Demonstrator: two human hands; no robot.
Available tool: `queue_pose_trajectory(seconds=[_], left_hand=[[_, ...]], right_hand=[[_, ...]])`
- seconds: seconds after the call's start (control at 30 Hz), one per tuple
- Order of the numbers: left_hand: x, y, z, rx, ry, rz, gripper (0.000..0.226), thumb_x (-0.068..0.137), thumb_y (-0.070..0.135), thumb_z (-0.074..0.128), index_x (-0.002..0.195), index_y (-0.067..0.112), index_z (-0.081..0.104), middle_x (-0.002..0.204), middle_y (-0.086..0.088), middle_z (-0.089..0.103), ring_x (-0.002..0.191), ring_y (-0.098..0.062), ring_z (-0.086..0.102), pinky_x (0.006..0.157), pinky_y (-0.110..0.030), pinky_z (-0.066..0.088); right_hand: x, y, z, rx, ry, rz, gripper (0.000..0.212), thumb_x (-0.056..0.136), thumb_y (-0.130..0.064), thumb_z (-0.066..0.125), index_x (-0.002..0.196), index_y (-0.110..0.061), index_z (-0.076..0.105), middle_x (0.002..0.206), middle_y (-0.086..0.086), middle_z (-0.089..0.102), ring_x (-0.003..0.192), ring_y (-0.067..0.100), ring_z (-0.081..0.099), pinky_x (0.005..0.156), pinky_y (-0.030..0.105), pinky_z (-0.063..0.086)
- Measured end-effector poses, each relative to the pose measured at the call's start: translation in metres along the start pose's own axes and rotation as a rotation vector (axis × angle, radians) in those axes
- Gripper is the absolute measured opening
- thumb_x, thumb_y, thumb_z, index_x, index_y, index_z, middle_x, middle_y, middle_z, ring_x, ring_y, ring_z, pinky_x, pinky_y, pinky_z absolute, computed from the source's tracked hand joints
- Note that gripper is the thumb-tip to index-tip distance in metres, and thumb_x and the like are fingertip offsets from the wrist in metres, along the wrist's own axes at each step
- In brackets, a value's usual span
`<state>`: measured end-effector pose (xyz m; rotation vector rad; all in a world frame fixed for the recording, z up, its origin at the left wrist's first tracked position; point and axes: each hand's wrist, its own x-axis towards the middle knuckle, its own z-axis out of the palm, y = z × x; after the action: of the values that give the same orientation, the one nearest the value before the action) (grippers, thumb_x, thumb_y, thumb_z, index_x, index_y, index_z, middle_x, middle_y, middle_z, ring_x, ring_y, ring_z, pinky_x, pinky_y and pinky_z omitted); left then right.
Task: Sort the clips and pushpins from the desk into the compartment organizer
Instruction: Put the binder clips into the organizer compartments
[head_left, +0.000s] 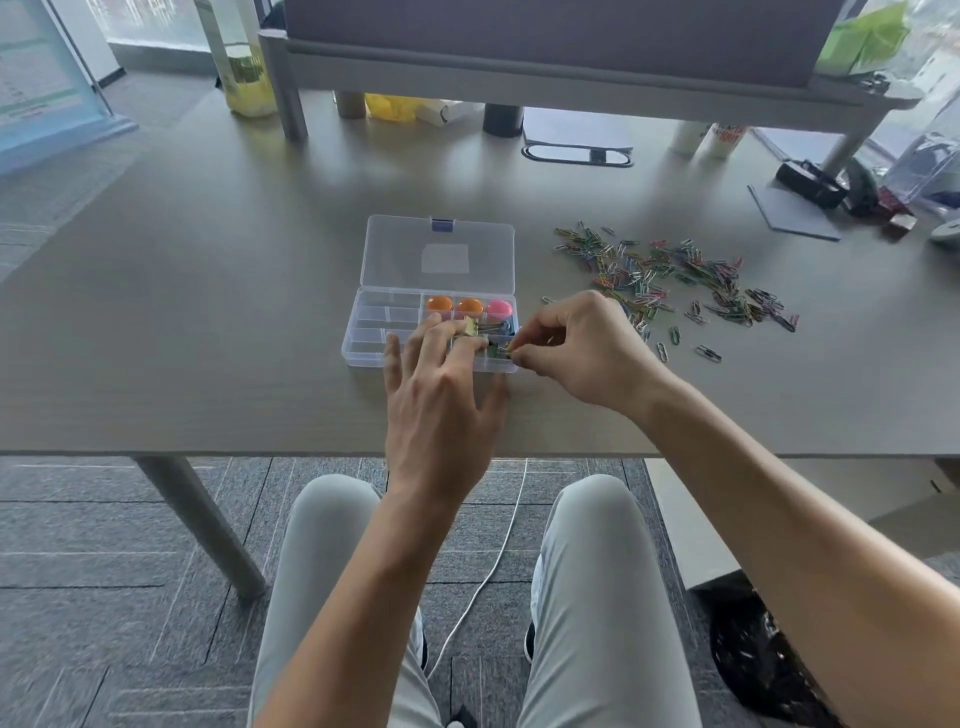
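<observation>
A clear plastic compartment organizer (374, 332) lies open on the grey desk, lid folded back. Its far right cells hold two orange pushpins (454, 304) and a pink one (500, 308). A gold binder clip (471, 326) sits in a middle cell. My left hand (441, 395) lies over the organizer's near right part with fingers spread and fairly straight, fingertips touching the cells. My right hand (576, 348) pinches a small clip (505, 352) between thumb and forefinger over the near right cell. A heap of coloured paper clips (675, 275) is scattered to the right.
A raised shelf (519, 73) on metal legs spans the back of the desk, with bottles, cups and a yellow bag under it. A black stapler (813, 182) and a grey pad (792, 213) lie at the far right. The desk's front edge (208, 453) is near my knees.
</observation>
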<state>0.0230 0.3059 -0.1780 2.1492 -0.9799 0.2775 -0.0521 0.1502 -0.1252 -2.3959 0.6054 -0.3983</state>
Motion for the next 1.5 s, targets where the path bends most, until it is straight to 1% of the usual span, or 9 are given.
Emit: queue_pose_trajectory(seconds=[0.17,0.27,0.37,0.63,0.77,0.87,1.07,1.2,1.5], left_hand=[[-0.001,0.000,0.001,0.007,0.005,-0.008,0.035,0.087,0.032,0.066,0.119,0.019,0.067,0.132,0.002,0.059,0.138,-0.022,0.044,0.122,-0.049,0.020],[-0.001,-0.001,0.001,0.011,0.010,-0.002,0.033,0.087,0.030,0.069,0.118,0.019,0.068,0.131,0.002,0.060,0.136,-0.021,0.045,0.121,-0.049,0.022],[0.000,-0.002,0.000,0.018,0.015,0.005,0.032,0.087,0.029,0.070,0.117,0.018,0.068,0.130,0.001,0.060,0.135,-0.022,0.046,0.120,-0.049,0.024],[-0.001,-0.001,-0.001,0.061,-0.009,0.030,0.033,0.088,0.025,0.065,0.121,0.024,0.068,0.131,-0.002,0.059,0.136,-0.025,0.046,0.121,-0.051,0.022],[-0.001,0.000,0.000,0.080,-0.001,0.030,0.031,0.089,0.023,0.063,0.120,0.021,0.070,0.131,-0.004,0.060,0.134,-0.028,0.047,0.121,-0.052,0.022],[0.000,0.000,0.001,0.092,0.009,0.024,0.029,0.090,0.020,0.062,0.118,0.020,0.070,0.130,-0.003,0.062,0.133,-0.027,0.048,0.119,-0.053,0.025],[0.001,0.002,0.004,0.100,0.006,-0.003,0.032,0.092,0.023,0.063,0.124,0.024,0.070,0.131,-0.002,0.061,0.133,-0.026,0.048,0.120,-0.051,0.024],[0.001,0.001,0.003,0.077,0.008,-0.009,0.034,0.094,0.023,0.059,0.127,0.023,0.070,0.131,-0.003,0.061,0.133,-0.026,0.048,0.121,-0.050,0.022],[0.003,0.000,0.003,0.083,-0.013,-0.009,0.040,0.095,0.032,0.049,0.130,0.026,0.067,0.134,-0.002,0.060,0.137,-0.025,0.044,0.120,-0.052,0.024]], right_hand=[[0.012,-0.008,-0.008,0.088,-0.155,0.135,0.009,0.082,-0.009,0.080,0.082,-0.017,0.082,0.061,0.003,0.070,0.052,0.016,0.058,0.048,0.030,0.053],[0.015,-0.013,-0.011,0.068,-0.185,0.121,0.014,0.082,-0.006,0.077,0.082,-0.018,0.082,0.060,-0.003,0.069,0.052,0.019,0.058,0.046,0.035,0.057],[0.016,-0.019,-0.012,0.011,-0.182,0.096,0.018,0.083,-0.005,0.072,0.082,-0.019,0.083,0.062,-0.004,0.068,0.044,0.008,0.055,0.044,0.033,0.056],[0.011,-0.019,-0.009,-0.025,-0.133,0.061,0.019,0.086,-0.005,0.069,0.086,-0.018,0.082,0.068,-0.001,0.069,0.035,0.003,0.050,0.040,0.026,0.049],[0.003,-0.008,-0.011,0.005,0.037,0.078,0.011,0.088,-0.007,0.071,0.089,-0.015,0.079,0.067,-0.001,0.068,0.043,0.015,0.061,0.042,0.029,0.053],[-0.003,0.003,-0.013,-0.019,0.124,0.062,0.009,0.089,-0.010,0.074,0.089,-0.017,0.080,0.070,0.001,0.072,0.054,0.021,0.068,0.049,0.013,0.049],[-0.003,0.004,-0.005,-0.050,0.050,-0.105,0.007,0.085,-0.023,0.083,0.092,-0.023,0.082,0.068,-0.013,0.067,0.059,-0.005,0.060,0.058,0.007,0.043],[0.004,0.002,0.004,-0.067,0.017,-0.117,0.009,0.083,-0.030,0.085,0.088,-0.024,0.083,0.070,-0.010,0.072,0.062,-0.003,0.059,0.060,0.010,0.043],[0.011,0.004,0.005,-0.113,-0.045,-0.162,0.006,0.090,-0.024,0.078,0.087,-0.020,0.080,0.064,-0.010,0.064,0.058,-0.006,0.053,0.058,0.009,0.037]])
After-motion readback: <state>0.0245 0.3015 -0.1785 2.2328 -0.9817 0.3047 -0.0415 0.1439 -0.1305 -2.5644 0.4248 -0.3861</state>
